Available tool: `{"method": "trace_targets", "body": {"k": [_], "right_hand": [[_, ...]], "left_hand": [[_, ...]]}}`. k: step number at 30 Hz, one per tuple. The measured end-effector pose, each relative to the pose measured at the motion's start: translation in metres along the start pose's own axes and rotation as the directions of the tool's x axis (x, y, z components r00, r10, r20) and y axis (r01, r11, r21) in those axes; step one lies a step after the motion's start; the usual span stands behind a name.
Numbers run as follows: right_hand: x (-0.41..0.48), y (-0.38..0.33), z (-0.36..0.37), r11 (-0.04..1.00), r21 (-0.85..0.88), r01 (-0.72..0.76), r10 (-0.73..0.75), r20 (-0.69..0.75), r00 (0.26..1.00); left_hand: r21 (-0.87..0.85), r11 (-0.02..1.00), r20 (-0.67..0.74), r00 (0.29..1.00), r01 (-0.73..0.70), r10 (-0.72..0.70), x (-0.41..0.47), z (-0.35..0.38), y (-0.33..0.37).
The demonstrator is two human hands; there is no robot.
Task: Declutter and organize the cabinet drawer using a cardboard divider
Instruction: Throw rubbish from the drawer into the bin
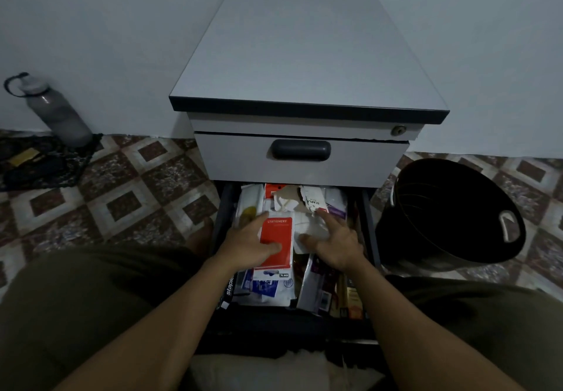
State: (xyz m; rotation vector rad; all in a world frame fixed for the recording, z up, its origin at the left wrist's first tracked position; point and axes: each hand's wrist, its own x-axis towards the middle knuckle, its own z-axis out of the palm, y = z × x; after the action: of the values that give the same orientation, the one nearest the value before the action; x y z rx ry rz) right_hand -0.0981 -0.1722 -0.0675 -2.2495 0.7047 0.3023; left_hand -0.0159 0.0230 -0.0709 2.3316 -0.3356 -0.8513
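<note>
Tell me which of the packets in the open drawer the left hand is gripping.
The red packet labelled STATIONERY, under the thumb of the left hand; its neighbours are white or blue.

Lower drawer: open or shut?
Open: the lower drawer is pulled out under the top drawer, packets showing; the left hand grips a red pack inside it.

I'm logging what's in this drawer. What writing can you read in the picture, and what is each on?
"STATIONERY": red packet held by the left hand.
"STAPL", upside down, rest hidden: white packet at the drawer's back.
"staple", cut off: black item at the drawer's front left.
Blue-and-white packets and front-right labels: too blurred to read.
</note>
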Motion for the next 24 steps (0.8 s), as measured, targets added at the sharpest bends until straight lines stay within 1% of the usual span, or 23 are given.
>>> {"method": "trace_targets", "body": {"k": [1,3,5,7,8,10,13,14,15,16,17,20,22,24], "right_hand": [[-0.003,-0.002,0.000,0.999,-0.047,0.015,-0.014,0.007,1.000],[-0.007,-0.005,0.000,0.994,-0.100,0.044,-0.046,-0.011,0.999],[-0.009,-0.004,-0.001,0.988,-0.139,0.065,-0.069,-0.024,0.997],[-0.013,0.001,-0.003,0.982,-0.170,0.077,-0.082,-0.021,0.996],[-0.014,0.003,-0.004,0.981,-0.176,0.081,-0.088,-0.032,0.996],[-0.015,0.005,-0.007,0.985,-0.152,0.081,-0.097,-0.099,0.990],[-0.011,0.000,-0.011,0.994,0.024,0.108,-0.097,-0.285,0.954],[-0.007,-0.003,-0.012,0.990,0.066,0.123,-0.095,-0.326,0.940],[-0.002,-0.005,-0.013,0.987,0.080,0.138,-0.104,-0.331,0.938],[0.003,-0.008,-0.014,0.986,0.073,0.148,-0.120,-0.300,0.946],[0.009,-0.010,-0.014,0.986,0.057,0.155,-0.137,-0.240,0.961],[0.021,-0.019,-0.009,0.983,-0.023,0.181,-0.182,-0.023,0.983],[0.021,-0.020,-0.004,0.974,-0.089,0.206,-0.202,0.049,0.978],[0.014,-0.017,-0.004,0.964,-0.133,0.228,-0.221,0.070,0.973]], "left_hand": [[0.078,0.997,-0.017,1.000,-0.015,0.016,-0.003,0.002,0.001],[0.166,0.985,-0.044,0.997,-0.049,0.057,-0.009,0.007,0.007],[0.171,0.982,-0.067,0.993,-0.081,0.094,-0.013,0.008,0.010],[0.073,0.993,-0.106,0.989,-0.091,0.098,-0.009,0.006,0.006],[-0.017,0.997,-0.123,0.989,-0.080,0.077,-0.007,0.003,0.004],[-0.149,0.983,-0.212,0.975,-0.106,0.073,-0.004,-0.001,0.004],[-0.211,0.967,-0.355,0.933,-0.142,0.060,-0.001,-0.009,0.007],[-0.220,0.966,-0.362,0.931,-0.132,0.045,0.002,-0.012,0.008],[-0.200,0.973,-0.336,0.941,-0.114,0.041,0.003,-0.015,0.008],[-0.156,0.983,-0.288,0.956,-0.101,0.053,0.006,-0.018,0.008],[-0.123,0.988,-0.230,0.971,-0.095,0.065,0.009,-0.019,0.009],[-0.150,0.985,-0.063,0.995,-0.089,0.080,0.009,-0.017,0.014],[-0.086,0.992,-0.027,0.995,-0.094,0.092,0.008,-0.011,0.012],[-0.049,0.994,-0.023,0.995,-0.100,0.099,0.007,-0.008,0.008]]}}
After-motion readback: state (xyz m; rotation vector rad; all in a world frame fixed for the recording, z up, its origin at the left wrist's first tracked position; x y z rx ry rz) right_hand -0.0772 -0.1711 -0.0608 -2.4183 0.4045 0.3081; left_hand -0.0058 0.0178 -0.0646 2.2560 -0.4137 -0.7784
